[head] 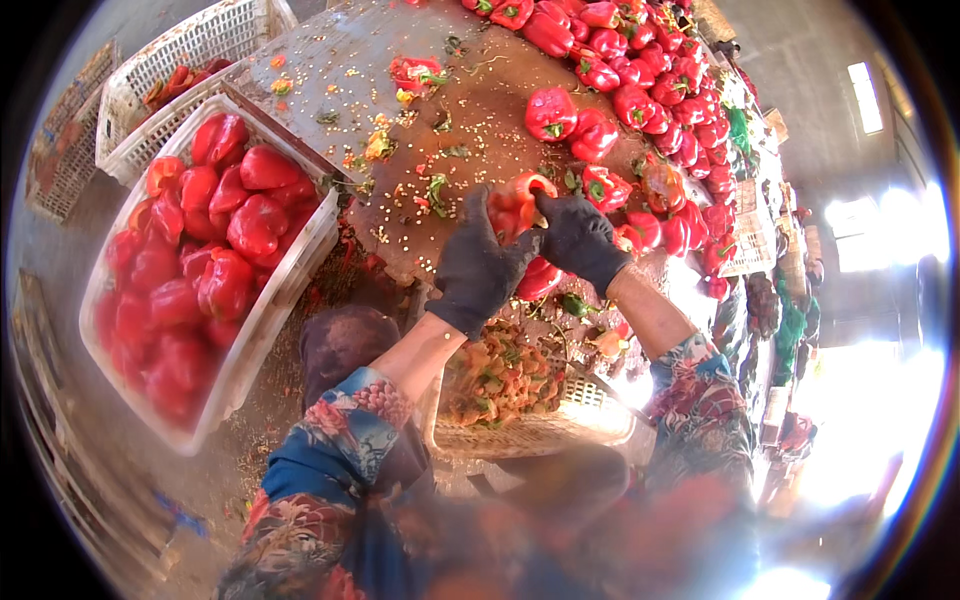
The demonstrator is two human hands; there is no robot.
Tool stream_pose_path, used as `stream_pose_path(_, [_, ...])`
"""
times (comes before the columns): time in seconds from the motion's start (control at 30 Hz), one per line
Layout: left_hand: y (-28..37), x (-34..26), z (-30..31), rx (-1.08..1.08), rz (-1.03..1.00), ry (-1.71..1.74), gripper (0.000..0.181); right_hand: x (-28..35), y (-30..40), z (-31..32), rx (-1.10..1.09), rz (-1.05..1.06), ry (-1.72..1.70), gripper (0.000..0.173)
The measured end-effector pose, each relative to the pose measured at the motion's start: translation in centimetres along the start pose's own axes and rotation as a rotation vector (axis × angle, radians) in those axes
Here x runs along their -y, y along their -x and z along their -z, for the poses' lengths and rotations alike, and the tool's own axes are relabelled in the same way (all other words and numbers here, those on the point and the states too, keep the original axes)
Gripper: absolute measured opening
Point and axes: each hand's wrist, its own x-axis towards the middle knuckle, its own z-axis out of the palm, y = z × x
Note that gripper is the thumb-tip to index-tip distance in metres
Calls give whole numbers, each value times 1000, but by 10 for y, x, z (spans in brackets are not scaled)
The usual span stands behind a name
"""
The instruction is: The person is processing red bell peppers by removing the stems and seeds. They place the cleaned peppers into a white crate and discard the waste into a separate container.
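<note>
My left hand [480, 262], in a dark glove, holds a red bell pepper [510, 210] that is open at its top. My right hand [581, 236], gloved the same way, is at the pepper's open end; its fingertips are partly hidden, and a small pale piece shows beside them. Another red pepper [538, 278] lies just under my hands. On the work table [480, 112], seeds, green stems and scraps are scattered. A large heap of whole red peppers [660, 82] covers the table's far right part. A torn pepper [415, 73] lies farther back.
To my left stands a white plastic crate [300, 247] full of red peppers, with another crate [202, 37] behind it holding a few. Below my hands is a crate [510, 439] of pepper cores and scraps [499, 375]. Wooden pallets [60, 450] lie on the floor at far left.
</note>
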Motion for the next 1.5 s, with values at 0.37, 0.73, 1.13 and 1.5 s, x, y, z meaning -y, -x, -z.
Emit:
stream_pose_path(0.37, [-7,12,-6,41,-92,-138,62,12,-9,2,-4,-79,-87,21])
stream_pose_path(0.73, [-14,17,0,131,93,710,69,7,-4,15,-104,-279,-444,39])
stream_pose_path(1.13, [-7,7,2,187,155,853,66,-19,30,-1,-312,-288,-1253,20])
stream_pose_path(1.5, [0,2,9,89,284,707,49,-20,76,5,-681,-446,-2229,39])
